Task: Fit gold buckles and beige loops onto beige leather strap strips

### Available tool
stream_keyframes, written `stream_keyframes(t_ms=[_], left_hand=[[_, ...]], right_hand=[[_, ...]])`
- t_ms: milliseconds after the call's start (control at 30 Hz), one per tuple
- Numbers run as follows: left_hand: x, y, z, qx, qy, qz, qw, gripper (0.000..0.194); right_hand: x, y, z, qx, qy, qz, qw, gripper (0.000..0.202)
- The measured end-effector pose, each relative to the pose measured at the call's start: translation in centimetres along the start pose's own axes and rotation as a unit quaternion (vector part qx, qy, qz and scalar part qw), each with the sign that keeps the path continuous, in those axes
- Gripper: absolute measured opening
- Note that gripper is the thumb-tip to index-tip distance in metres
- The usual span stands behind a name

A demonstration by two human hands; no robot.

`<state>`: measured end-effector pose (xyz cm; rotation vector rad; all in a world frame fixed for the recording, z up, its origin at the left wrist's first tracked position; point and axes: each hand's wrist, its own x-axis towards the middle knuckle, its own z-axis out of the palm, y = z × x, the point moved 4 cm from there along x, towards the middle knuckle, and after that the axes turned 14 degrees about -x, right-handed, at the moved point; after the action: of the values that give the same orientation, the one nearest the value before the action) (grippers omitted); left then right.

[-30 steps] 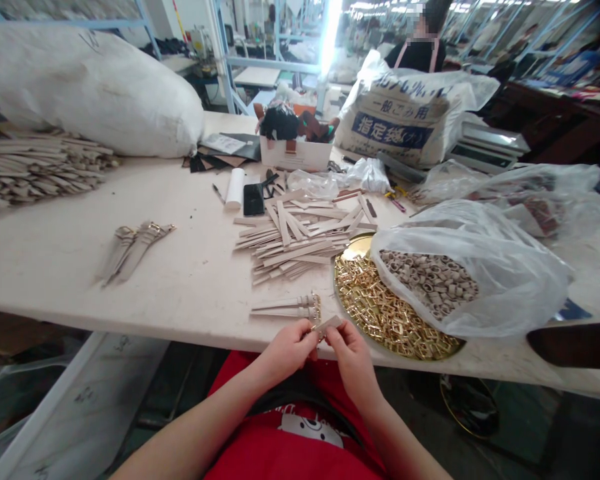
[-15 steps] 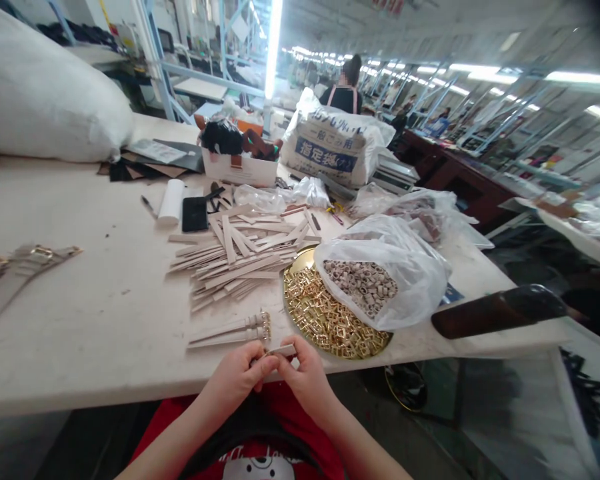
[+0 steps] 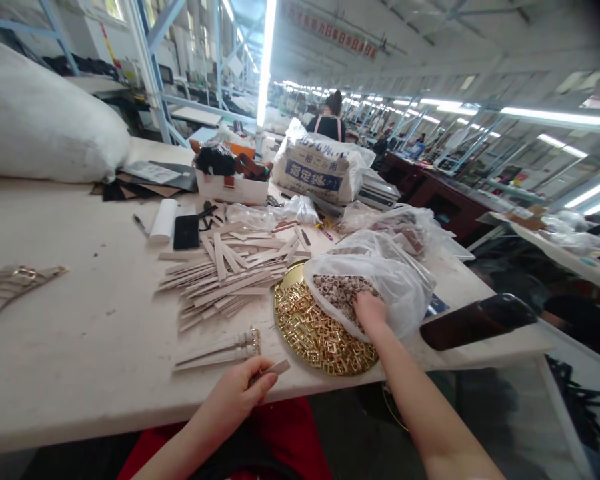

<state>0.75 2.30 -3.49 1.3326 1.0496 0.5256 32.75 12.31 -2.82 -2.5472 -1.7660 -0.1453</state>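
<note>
Near the table's front edge my left hand (image 3: 250, 385) is closed on a light beige strap (image 3: 281, 367), whose flat end sticks out past the fingertips. My right hand (image 3: 371, 312) reaches into the clear plastic bag (image 3: 405, 287), among many small beige loops (image 3: 337, 288); its fingertips are hidden there. Under the bag's edge is a round golden tray (image 3: 294, 272) heaped with gold buckles (image 3: 325, 333). Left of the tray lie a few straps with buckles (image 3: 220, 353) side by side. Behind them spreads a loose pile of beige strips (image 3: 230, 273).
A dark brown cylinder-like object (image 3: 477, 322) lies at the table's right edge. Further back are a black phone-like slab (image 3: 187, 232), a white roll (image 3: 163, 221), a white box (image 3: 233, 189) and a printed bag (image 3: 320, 167). More buckled straps (image 3: 17, 283) lie far left. A person (image 3: 330, 120) is beyond the table.
My right hand has let go of the strap and moved right into the bag of loops. My left hand keeps the strap. The view has tilted up slightly.
</note>
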Motion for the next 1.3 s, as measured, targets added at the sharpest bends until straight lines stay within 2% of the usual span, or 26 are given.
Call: stream_keyframes(t_ms=[100,200,300,333,400,433,467,533,633,800,900,1033,1133,1267,1300], left_hand=[[-0.3,0.2,-0.2,0.009,0.012,0.011,1.000,0.027],[-0.4,0.5,-0.7,0.007,0.035,0.014,0.999,0.029],[-0.1,1.3,-0.9,-0.003,0.064,0.026,0.998,0.030],[0.0,1.6,-0.7,-0.014,0.072,0.030,0.997,0.030],[0.3,2.4,-0.3,-0.054,0.078,0.031,0.995,0.029],[0.4,2.6,-0.1,-0.079,0.074,0.028,0.994,0.029],[0.5,2.9,0.2,-0.103,0.065,0.022,0.992,0.028],[0.5,2.9,0.4,-0.148,0.049,-0.001,0.988,0.027],[0.1,2.2,0.0,-0.218,0.056,-0.056,0.973,0.027],[-0.3,0.8,-0.7,-0.284,0.089,-0.065,0.953,0.029],[0.0,0.3,-0.9,-0.264,0.119,-0.054,0.956,0.028],[0.2,0.2,-0.9,-0.216,0.155,-0.025,0.964,0.026],[0.2,0.1,-0.7,-0.206,0.160,-0.010,0.965,0.024],[0.0,-0.1,-0.6,-0.204,0.137,0.003,0.969,0.025],[0.0,-0.1,-0.7,-0.187,0.126,0.005,0.974,0.025]], right_hand=[[0.3,0.2,0.3,-0.012,0.003,-0.002,1.000,0.020],[-0.6,-0.3,-0.8,0.002,0.017,-0.009,1.000,0.021],[-3.2,-2.6,-2.3,0.118,-0.011,-0.051,0.992,0.021],[-4.6,-4.0,-2.5,0.240,-0.054,-0.074,0.966,0.022],[-7.9,-7.4,-2.7,0.465,-0.160,-0.098,0.865,0.024],[-9.4,-8.9,-2.8,0.526,-0.186,-0.091,0.825,0.023],[-10.8,-10.4,-2.9,0.565,-0.201,-0.082,0.796,0.022],[-12.7,-12.5,-2.8,0.608,-0.198,-0.058,0.766,0.021],[-13.8,-14.0,-2.6,0.622,-0.171,-0.062,0.761,0.019],[-14.3,-14.4,-2.2,0.521,-0.114,-0.126,0.836,0.008],[-14.8,-14.2,-2.0,0.499,-0.101,-0.116,0.853,0.007],[-15.4,-14.4,-1.9,0.530,-0.122,-0.102,0.833,0.015],[-15.4,-14.6,-1.7,0.556,-0.138,-0.074,0.816,0.021],[-15.6,-14.9,-0.8,0.637,-0.183,0.001,0.749,0.026],[-15.8,-14.9,-0.6,0.643,-0.197,0.008,0.740,0.028]])
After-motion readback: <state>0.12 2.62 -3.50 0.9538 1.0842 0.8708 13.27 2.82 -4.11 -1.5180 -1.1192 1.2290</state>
